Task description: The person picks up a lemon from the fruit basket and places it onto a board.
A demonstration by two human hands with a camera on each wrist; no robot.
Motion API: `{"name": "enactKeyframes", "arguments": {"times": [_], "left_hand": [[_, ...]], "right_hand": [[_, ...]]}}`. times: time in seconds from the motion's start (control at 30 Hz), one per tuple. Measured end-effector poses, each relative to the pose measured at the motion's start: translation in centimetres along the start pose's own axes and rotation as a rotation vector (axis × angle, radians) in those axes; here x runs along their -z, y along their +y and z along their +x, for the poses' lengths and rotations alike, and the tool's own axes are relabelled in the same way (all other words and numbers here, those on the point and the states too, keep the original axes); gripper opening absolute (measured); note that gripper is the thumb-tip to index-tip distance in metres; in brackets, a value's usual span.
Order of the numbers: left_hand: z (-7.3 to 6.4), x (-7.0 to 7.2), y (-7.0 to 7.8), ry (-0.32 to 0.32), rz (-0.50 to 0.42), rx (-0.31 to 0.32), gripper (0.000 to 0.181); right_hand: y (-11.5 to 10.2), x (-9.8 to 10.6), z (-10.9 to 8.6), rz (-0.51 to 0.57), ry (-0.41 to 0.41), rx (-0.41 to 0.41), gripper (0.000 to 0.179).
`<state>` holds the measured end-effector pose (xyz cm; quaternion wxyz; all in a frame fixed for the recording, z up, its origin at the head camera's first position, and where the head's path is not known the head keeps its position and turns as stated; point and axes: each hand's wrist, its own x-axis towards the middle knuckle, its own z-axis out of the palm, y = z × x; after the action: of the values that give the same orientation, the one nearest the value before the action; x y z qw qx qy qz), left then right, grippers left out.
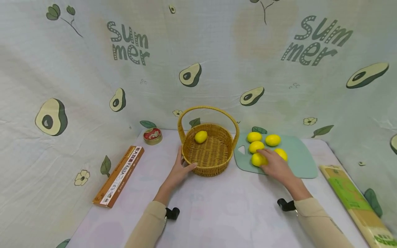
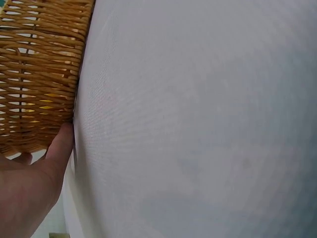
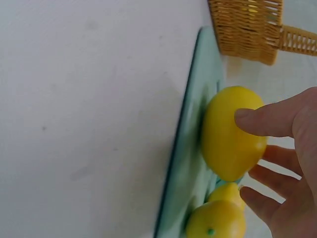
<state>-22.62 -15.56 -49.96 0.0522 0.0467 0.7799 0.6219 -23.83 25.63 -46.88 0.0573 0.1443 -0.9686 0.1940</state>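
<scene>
A wicker basket (image 1: 208,171) with a tall arched handle stands at the middle back of the table, one lemon (image 1: 201,136) inside it. Against its lower left side rests my left hand (image 1: 180,172), thumb and fingers extended along the outer wall. In the left wrist view, the straight thumb touches the weave (image 2: 44,74) near the base. My right hand (image 1: 276,165) grips a lemon (image 3: 228,144) over the green cutting board (image 1: 302,162), its thumb on the near side and fingers behind. Several other lemons (image 1: 273,140) lie on that board.
To the left lies a long pasta box (image 1: 119,175), with a round tin (image 1: 152,136) beyond it at the back. A long green and tan package (image 1: 353,199) runs along the right edge. Printed cloth (image 1: 217,51) hangs behind the table.
</scene>
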Motion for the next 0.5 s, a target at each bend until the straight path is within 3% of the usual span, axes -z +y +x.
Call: {"name": "enactKeyframes", "arguments": {"times": [0.17, 0.23, 0.5], "left_hand": [[-0.1, 0.0, 0.0, 0.013, 0.002, 0.013, 0.107], [0.3, -0.2, -1.0, 0.039, 0.009, -0.012, 0.105], [0.3, -0.3, -0.9, 0.04, 0.018, -0.017, 0.105]], "right_hand": [[-1.2, 1.0, -0.1, -0.01, 0.021, 0.007, 0.054], [-2.0, 1.4, -0.2, -0.004, 0.034, 0.028, 0.051], [-6.3, 1.7, -0.2, 0.077, 0.118, 0.262, 0.047]]}}
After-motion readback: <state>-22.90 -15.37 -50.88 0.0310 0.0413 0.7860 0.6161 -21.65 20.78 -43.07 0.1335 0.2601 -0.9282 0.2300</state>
